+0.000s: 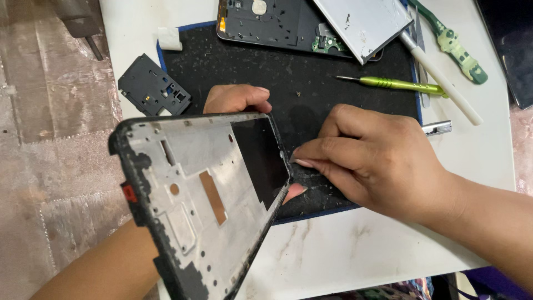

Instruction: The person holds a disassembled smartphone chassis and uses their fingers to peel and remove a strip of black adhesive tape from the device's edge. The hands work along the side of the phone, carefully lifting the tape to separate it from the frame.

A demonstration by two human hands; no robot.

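Gripping the phone frame (202,194) tilted above the black mat (311,83), the left hand (236,100) curls behind its top edge while the right hand (366,161) pinches its right rim. Such a thin frame could bend or slip onto the green screwdriver (397,84) farther across the mat on the counter (333,250).

The work surface is a white tabletop (344,250) with faint marbled veining and an even, soft illumination. A black mat (311,94) with a blue border covers its centre toward the far edge. Beyond the tabletop's left edge, the floor (50,166) is a worn, mottled brownish-pink surface with visible joints.
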